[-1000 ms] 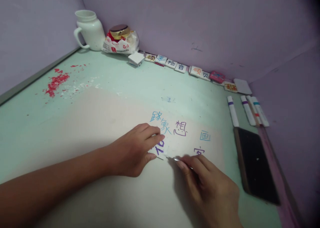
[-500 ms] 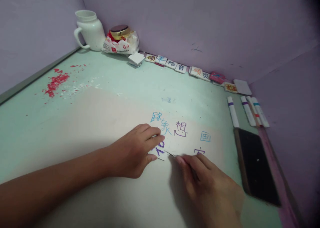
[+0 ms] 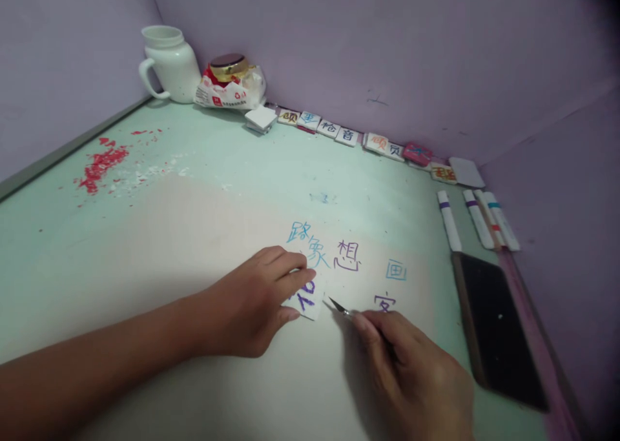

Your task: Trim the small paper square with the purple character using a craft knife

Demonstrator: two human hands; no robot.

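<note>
We are cutting out a lettered square: our left hand (image 3: 252,308) pins the small card (image 3: 306,299); our right hand (image 3: 416,376) grips the craft knife (image 3: 340,308), tip just right of it; next, a steady cut along its edge.

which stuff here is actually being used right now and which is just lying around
In use:
- left hand pressing down the small white square with purple writing
- right hand holding the thin metal blade
- white sheet with handwritten characters

Lying about:
- white ceramic jug
- row of lettered tiles along the wall
- white marker pens
- black phone
- red crumbs
</note>
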